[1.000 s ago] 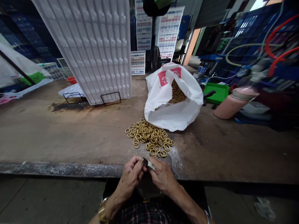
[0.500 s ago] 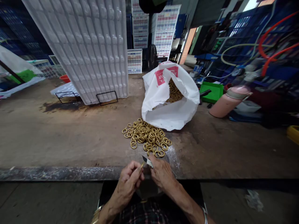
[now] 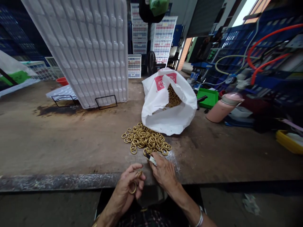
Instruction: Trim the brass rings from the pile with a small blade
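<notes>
My left hand is closed around brass rings; one ring hangs from its fingers at the table's near edge. My right hand grips a small blade tool whose tip reaches the near side of a heap of brass rings on the worn table. Behind the heap lies an open white plastic bag with more rings inside.
A white moulded tray leans upright on black wire stands at the back left. A pink flask lies on its side at the right, near a green tray and a yellow tray. Stacked crates stand behind.
My hands have come apart. The left hand dropped toward me with a ring dangling, and the right hand moved forward with the blade to the heap. The camera tilted slightly.
</notes>
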`<action>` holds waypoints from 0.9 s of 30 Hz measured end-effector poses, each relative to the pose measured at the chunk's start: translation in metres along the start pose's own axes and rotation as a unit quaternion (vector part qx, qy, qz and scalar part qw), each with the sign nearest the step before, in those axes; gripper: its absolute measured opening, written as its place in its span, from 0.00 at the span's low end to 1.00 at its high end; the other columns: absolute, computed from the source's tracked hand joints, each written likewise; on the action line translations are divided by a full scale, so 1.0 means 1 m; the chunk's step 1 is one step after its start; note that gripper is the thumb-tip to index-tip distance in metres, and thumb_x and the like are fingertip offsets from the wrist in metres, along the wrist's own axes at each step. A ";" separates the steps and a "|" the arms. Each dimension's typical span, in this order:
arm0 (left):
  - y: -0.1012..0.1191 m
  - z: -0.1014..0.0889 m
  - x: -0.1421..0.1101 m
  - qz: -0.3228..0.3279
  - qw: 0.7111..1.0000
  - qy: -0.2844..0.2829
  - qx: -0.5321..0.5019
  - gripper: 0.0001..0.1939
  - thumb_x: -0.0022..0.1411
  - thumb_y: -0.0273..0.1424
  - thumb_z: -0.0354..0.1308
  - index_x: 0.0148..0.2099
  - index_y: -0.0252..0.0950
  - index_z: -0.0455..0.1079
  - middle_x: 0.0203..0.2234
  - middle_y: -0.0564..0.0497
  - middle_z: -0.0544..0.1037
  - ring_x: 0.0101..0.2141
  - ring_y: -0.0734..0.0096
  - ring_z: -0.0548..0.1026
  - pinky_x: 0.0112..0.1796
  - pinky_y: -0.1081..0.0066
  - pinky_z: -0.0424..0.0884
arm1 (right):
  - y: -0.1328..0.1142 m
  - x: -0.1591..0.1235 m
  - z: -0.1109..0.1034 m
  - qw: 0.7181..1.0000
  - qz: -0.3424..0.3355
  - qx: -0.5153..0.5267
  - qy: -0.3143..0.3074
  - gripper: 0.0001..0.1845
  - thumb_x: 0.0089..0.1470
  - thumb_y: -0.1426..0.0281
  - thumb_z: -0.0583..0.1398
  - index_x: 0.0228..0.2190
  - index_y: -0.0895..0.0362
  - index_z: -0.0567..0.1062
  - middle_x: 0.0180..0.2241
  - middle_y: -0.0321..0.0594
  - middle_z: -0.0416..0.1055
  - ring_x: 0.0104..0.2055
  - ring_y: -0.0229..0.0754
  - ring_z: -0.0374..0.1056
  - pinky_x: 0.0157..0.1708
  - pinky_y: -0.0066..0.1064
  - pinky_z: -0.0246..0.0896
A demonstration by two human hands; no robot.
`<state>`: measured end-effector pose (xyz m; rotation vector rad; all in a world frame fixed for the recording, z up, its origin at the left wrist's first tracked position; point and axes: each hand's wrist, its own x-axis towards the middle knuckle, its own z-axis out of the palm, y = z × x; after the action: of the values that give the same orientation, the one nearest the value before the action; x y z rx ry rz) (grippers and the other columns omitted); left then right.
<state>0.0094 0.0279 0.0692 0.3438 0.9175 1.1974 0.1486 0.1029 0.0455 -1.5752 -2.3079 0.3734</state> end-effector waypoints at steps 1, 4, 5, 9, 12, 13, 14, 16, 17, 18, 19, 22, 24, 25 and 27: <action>0.001 -0.002 0.000 -0.005 1.000 -0.003 -0.015 0.12 0.53 0.32 0.58 0.40 0.35 0.65 0.25 0.51 0.71 0.20 0.78 0.66 0.15 0.81 0.56 | -0.002 0.001 -0.001 1.000 0.004 -0.004 -0.004 0.11 0.53 0.71 0.53 0.40 0.53 0.68 0.33 0.38 0.74 0.33 0.41 0.69 0.27 0.28 0.50; 0.002 -0.007 0.002 -0.010 0.998 -0.005 -0.060 0.09 0.53 0.33 0.58 0.31 0.32 0.66 0.26 0.50 0.71 0.23 0.77 0.68 0.17 0.80 0.59 | -0.003 0.003 -0.002 1.000 0.015 -0.007 -0.006 0.08 0.53 0.69 0.53 0.37 0.53 0.68 0.30 0.37 0.73 0.31 0.40 0.69 0.26 0.28 0.48; 0.002 -0.009 0.003 -0.009 0.998 -0.002 -0.070 0.10 0.53 0.34 0.59 0.29 0.32 0.66 0.26 0.49 0.71 0.24 0.76 0.68 0.18 0.80 0.59 | -0.002 0.004 -0.001 1.000 0.017 -0.005 -0.001 0.07 0.53 0.68 0.53 0.36 0.54 0.68 0.29 0.36 0.73 0.30 0.40 0.69 0.25 0.28 0.48; 0.000 -0.012 0.008 -0.002 0.998 0.009 -0.055 0.11 0.53 0.35 0.59 0.27 0.32 0.64 0.27 0.49 0.71 0.25 0.74 0.69 0.18 0.79 0.60 | 0.000 0.004 0.002 0.999 0.009 0.012 0.033 0.07 0.52 0.68 0.52 0.34 0.54 0.67 0.27 0.35 0.72 0.27 0.39 0.68 0.24 0.27 0.47; -0.001 -0.013 0.011 0.026 1.000 -0.006 0.003 0.11 0.54 0.35 0.58 0.27 0.33 0.63 0.23 0.52 0.68 0.21 0.78 0.66 0.15 0.80 0.58 | 0.002 0.004 0.005 0.999 0.003 0.022 0.049 0.06 0.52 0.69 0.51 0.33 0.55 0.67 0.27 0.36 0.71 0.27 0.39 0.67 0.24 0.27 0.47; -0.001 -0.012 0.012 0.038 0.999 -0.007 0.026 0.11 0.54 0.36 0.58 0.28 0.34 0.62 0.22 0.54 0.67 0.20 0.79 0.64 0.15 0.81 0.57 | 0.002 0.004 0.006 0.998 0.002 0.030 0.049 0.06 0.52 0.70 0.51 0.32 0.55 0.67 0.26 0.37 0.71 0.27 0.39 0.67 0.24 0.27 0.47; -0.001 -0.012 0.013 0.049 0.997 -0.001 0.052 0.11 0.54 0.37 0.57 0.29 0.34 0.62 0.20 0.55 0.66 0.19 0.79 0.63 0.15 0.81 0.57 | 0.002 0.004 0.006 0.998 0.002 0.041 0.047 0.06 0.52 0.70 0.50 0.32 0.55 0.67 0.25 0.37 0.71 0.27 0.39 0.66 0.24 0.27 0.47; -0.001 -0.012 0.015 0.066 0.991 0.024 0.116 0.12 0.54 0.39 0.57 0.34 0.36 0.62 0.19 0.57 0.65 0.17 0.79 0.61 0.14 0.81 0.56 | 0.000 0.004 0.005 0.996 0.009 0.079 0.041 0.06 0.51 0.70 0.50 0.30 0.55 0.67 0.24 0.37 0.69 0.27 0.39 0.65 0.24 0.27 0.47; 0.000 -0.011 0.016 0.076 0.984 0.039 0.156 0.13 0.54 0.40 0.56 0.36 0.36 0.63 0.18 0.58 0.64 0.16 0.79 0.61 0.14 0.80 0.56 | -0.001 0.005 0.004 0.994 0.015 0.107 0.035 0.06 0.51 0.70 0.50 0.30 0.55 0.67 0.24 0.36 0.69 0.26 0.39 0.64 0.24 0.27 0.48; 0.000 -0.011 0.017 0.094 0.974 0.053 0.199 0.13 0.54 0.39 0.56 0.38 0.36 0.63 0.18 0.58 0.64 0.16 0.79 0.60 0.14 0.80 0.56 | -0.002 0.006 0.002 0.989 0.024 0.142 0.027 0.06 0.50 0.69 0.50 0.29 0.55 0.67 0.24 0.36 0.68 0.26 0.38 0.63 0.25 0.26 0.49; 0.001 -0.011 0.017 0.118 0.962 0.063 0.240 0.13 0.54 0.38 0.55 0.39 0.35 0.64 0.18 0.58 0.63 0.16 0.79 0.60 0.15 0.80 0.56 | -0.004 0.007 0.000 0.983 0.033 0.182 0.018 0.06 0.49 0.69 0.51 0.27 0.55 0.67 0.23 0.35 0.67 0.26 0.38 0.62 0.25 0.26 0.50; 0.001 -0.011 0.018 0.205 0.916 0.062 0.340 0.12 0.56 0.33 0.53 0.42 0.35 0.67 0.19 0.57 0.65 0.19 0.78 0.62 0.21 0.78 0.60 | -0.011 0.009 -0.007 0.947 0.056 0.315 -0.030 0.04 0.45 0.68 0.53 0.24 0.55 0.67 0.22 0.32 0.64 0.25 0.35 0.59 0.26 0.25 0.51; 0.001 -0.011 0.018 0.251 0.886 0.040 0.388 0.12 0.57 0.30 0.51 0.43 0.35 0.68 0.24 0.53 0.70 0.24 0.75 0.67 0.28 0.76 0.64 | -0.016 0.008 -0.011 0.910 0.083 0.399 -0.072 0.04 0.42 0.68 0.54 0.23 0.55 0.66 0.19 0.29 0.60 0.23 0.34 0.56 0.24 0.24 0.50; 0.002 -0.012 0.018 0.268 0.872 0.026 0.408 0.12 0.57 0.29 0.50 0.44 0.35 0.68 0.28 0.51 0.73 0.28 0.73 0.69 0.32 0.74 0.65 | -0.019 0.007 -0.012 0.887 0.102 0.440 -0.097 0.04 0.42 0.68 0.54 0.23 0.55 0.65 0.18 0.28 0.58 0.21 0.32 0.53 0.22 0.23 0.48; 0.002 -0.012 0.017 0.290 0.851 0.005 0.437 0.12 0.58 0.27 0.49 0.43 0.35 0.69 0.35 0.47 0.75 0.36 0.68 0.71 0.39 0.71 0.65 | -0.023 0.005 -0.014 0.833 0.147 0.513 -0.150 0.06 0.41 0.66 0.55 0.24 0.55 0.64 0.16 0.25 0.54 0.17 0.30 0.46 0.17 0.22 0.42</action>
<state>0.0002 0.0414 0.0562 1.4336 1.3969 1.2452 0.1328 0.0995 0.0677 -1.2790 -1.4742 1.6902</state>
